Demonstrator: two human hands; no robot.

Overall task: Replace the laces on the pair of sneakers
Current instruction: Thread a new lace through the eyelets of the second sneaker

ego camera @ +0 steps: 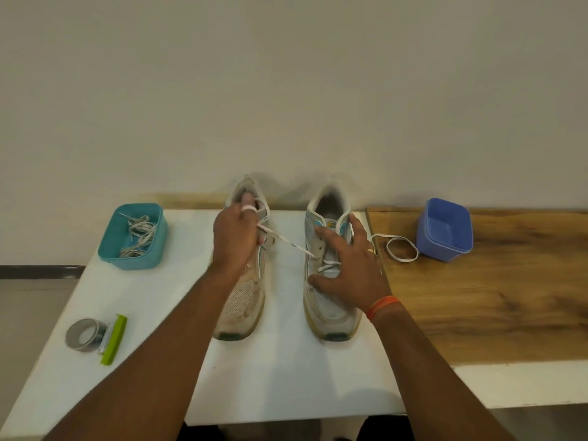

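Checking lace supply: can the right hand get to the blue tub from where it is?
Probably yes. The right hand rests open on the right sneaker; only a loose white lace lies on the table between it and the blue tub.

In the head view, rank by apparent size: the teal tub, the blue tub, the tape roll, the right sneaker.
1. right sneaker
2. teal tub and blue tub: these look alike, so unranked
3. tape roll, though it lies nearer the camera

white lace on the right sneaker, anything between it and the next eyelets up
Nothing separate does. The white lace runs taut from the right sneaker to the left hand; only the right hand itself lies spread over the eyelets.
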